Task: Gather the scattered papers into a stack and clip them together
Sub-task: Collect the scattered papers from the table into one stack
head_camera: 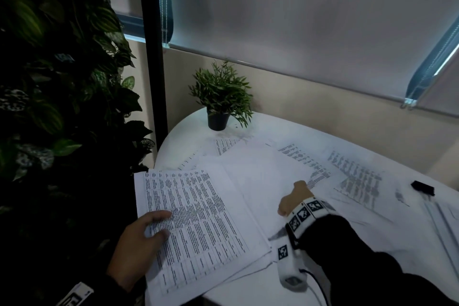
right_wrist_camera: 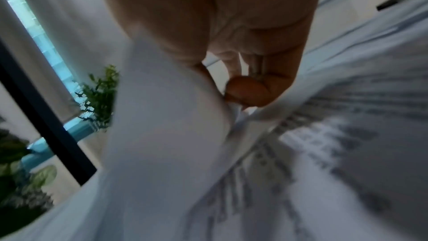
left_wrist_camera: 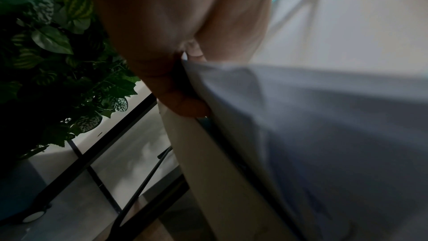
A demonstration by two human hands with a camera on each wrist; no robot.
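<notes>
While my left hand (head_camera: 139,243) is gripping the stack (head_camera: 198,226) at the table's (head_camera: 178,136) left edge, my right hand (head_camera: 294,197) is pinching a blank sheet (head_camera: 260,176); I am guessing it needs sliding over next.

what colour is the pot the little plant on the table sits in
Black pot, clearest in the head view.

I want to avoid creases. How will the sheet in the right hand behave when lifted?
The sheet will probably flop: it already bows where the right hand pinches it. It looks light and may slide over the loose papers beneath.
</notes>
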